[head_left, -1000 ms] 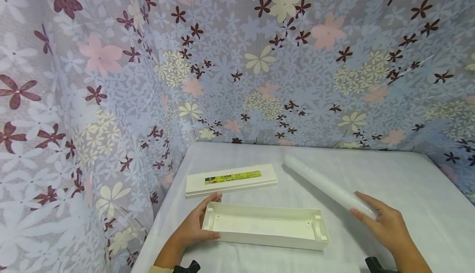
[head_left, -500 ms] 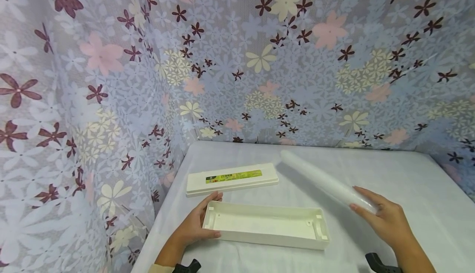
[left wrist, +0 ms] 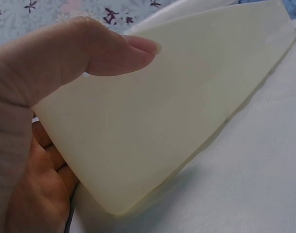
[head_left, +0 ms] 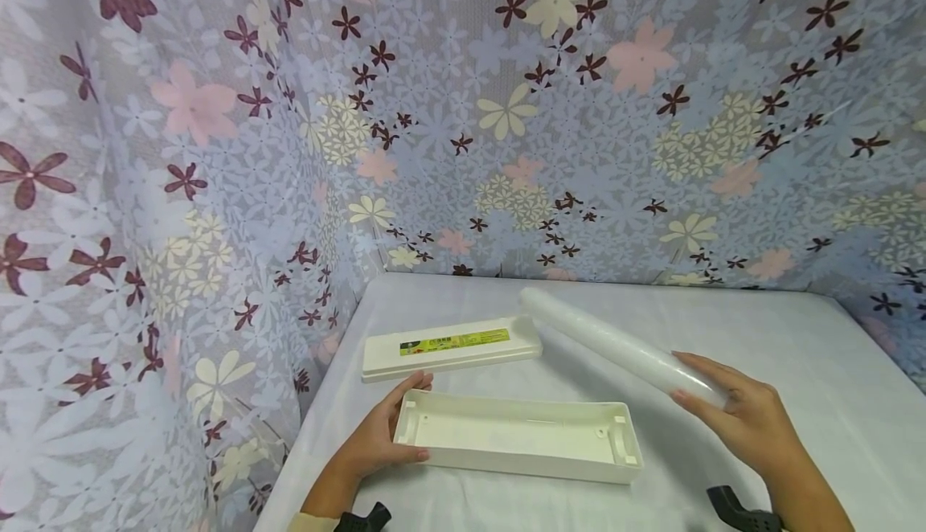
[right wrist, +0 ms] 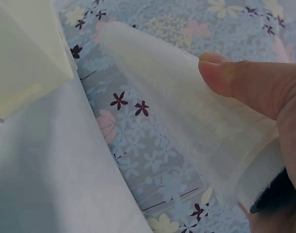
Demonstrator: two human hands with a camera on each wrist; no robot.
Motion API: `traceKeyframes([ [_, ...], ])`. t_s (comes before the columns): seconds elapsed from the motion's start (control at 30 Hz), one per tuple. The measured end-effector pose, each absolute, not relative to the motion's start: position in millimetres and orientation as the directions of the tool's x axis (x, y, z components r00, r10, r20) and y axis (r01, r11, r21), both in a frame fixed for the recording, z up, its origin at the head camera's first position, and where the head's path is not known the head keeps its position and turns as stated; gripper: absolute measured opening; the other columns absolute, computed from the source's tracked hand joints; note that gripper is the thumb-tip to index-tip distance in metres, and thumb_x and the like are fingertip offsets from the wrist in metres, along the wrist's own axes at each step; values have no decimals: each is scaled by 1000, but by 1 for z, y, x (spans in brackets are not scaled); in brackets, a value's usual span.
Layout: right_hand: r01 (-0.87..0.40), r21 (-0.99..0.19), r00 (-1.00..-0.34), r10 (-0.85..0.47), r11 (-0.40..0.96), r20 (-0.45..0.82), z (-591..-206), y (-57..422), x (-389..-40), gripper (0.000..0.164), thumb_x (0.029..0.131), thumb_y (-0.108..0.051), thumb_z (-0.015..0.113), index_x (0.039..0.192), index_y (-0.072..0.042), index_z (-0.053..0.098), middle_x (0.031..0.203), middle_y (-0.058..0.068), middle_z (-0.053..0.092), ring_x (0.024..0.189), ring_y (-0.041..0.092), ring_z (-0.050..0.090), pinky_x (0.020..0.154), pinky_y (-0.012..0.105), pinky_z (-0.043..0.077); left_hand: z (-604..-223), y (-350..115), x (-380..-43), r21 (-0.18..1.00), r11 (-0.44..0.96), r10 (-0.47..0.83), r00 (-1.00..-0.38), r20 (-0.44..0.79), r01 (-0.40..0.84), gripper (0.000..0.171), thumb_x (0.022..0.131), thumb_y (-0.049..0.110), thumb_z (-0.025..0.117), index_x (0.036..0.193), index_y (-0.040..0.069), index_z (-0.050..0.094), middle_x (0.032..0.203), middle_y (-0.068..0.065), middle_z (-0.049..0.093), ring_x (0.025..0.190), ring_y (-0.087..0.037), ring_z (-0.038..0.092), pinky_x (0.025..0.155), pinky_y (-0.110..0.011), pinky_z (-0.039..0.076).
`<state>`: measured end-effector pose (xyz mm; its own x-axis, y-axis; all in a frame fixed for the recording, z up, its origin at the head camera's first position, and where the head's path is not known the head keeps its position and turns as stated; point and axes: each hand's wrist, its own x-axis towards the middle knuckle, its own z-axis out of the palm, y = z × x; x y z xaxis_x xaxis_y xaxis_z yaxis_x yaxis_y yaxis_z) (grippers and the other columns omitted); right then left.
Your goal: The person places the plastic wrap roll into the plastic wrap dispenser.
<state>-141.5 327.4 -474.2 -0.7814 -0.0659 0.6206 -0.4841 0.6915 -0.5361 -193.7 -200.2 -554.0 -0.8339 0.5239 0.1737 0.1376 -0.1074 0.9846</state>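
My left hand grips the left end of a long cream plastic box, thumb on its front wall and fingers round the end. The box faces up with nothing inside; small holders show at its ends. In the left wrist view the thumb lies over the box's smooth side. My right hand holds a whitish roll of cling film by its near end. The roll slants up and left, raised above the table, its far tip overlapping the lid. The right wrist view shows the roll's hollow core end by the palm.
Behind the box lies its cream lid with a yellow-green label. A white cloth covers the table. Floral curtains hang along the back and left side. Black wrist straps show at the bottom.
The right hand and the cling film roll have moved left and slightly up, bringing the roll's far tip to the lid's right end. The left hand and box stay put.
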Motion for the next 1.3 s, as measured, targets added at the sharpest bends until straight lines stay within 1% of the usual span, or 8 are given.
traceKeyframes([
  [0.2, -543, -512, -750, -109, 666, 653, -471, 323, -142, 73, 71, 12, 92, 138, -11, 72, 129, 11, 71, 113, -9, 59, 81, 7, 48, -553, -201, -194, 984, -109, 526, -832, 176, 139, 119, 71, -10, 91, 167, 2, 22, 170, -20, 24, 154, -42, 21, 109, -44, 46],
  [0.33, -557, -521, -750, -122, 647, 650, -470, 321, -143, 72, 70, 13, 91, 137, -9, 72, 130, 14, 70, 113, -8, 60, 80, 8, 50, -552, -200, -193, 984, -115, 529, -831, 174, 133, 120, 70, -10, 91, 167, 2, 21, 170, -21, 23, 154, -42, 21, 108, -47, 46],
  [0.57, -569, -535, -755, -138, 625, 641, -469, 317, -144, 71, 71, 14, 91, 136, -8, 72, 130, 14, 70, 112, -6, 62, 77, 10, 51, -554, -202, -192, 983, -100, 530, -828, 183, 153, 117, 73, -6, 92, 167, 2, 22, 169, -20, 24, 154, -41, 21, 109, -46, 45],
  [0.73, -586, -541, -754, -163, 603, 636, -466, 314, -143, 70, 71, 15, 90, 136, -5, 71, 131, 15, 70, 115, -3, 62, 81, 11, 52, -554, -201, -192, 983, -107, 532, -826, 184, 150, 118, 73, -8, 91, 167, 1, 21, 170, -21, 23, 155, -41, 20, 110, -46, 45],
  [0.87, -613, -546, -747, -195, 572, 635, -463, 311, -142, 70, 72, 17, 88, 136, -2, 70, 132, 17, 69, 117, 0, 63, 83, 13, 52, -553, -201, -192, 984, -111, 529, -831, 176, 138, 118, 72, -8, 91, 167, 2, 21, 170, -20, 24, 154, -41, 20, 109, -45, 45],
  [1.1, -620, -542, -749, -221, 567, 625, -458, 307, -143, 70, 73, 15, 89, 138, -4, 70, 135, 13, 68, 117, 1, 63, 86, 13, 52, -554, -200, -193, 985, -107, 530, -830, 173, 137, 118, 72, -9, 91, 167, 3, 22, 170, -17, 25, 155, -41, 21, 109, -45, 45],
  [1.3, -659, -539, -727, -260, 525, 636, -458, 303, -143, 69, 72, 17, 88, 136, 0, 70, 133, 17, 69, 116, 5, 65, 86, 15, 53, -555, -201, -194, 985, -102, 531, -829, 174, 142, 118, 72, -9, 91, 167, 3, 22, 170, -17, 26, 154, -41, 22, 109, -44, 45],
])
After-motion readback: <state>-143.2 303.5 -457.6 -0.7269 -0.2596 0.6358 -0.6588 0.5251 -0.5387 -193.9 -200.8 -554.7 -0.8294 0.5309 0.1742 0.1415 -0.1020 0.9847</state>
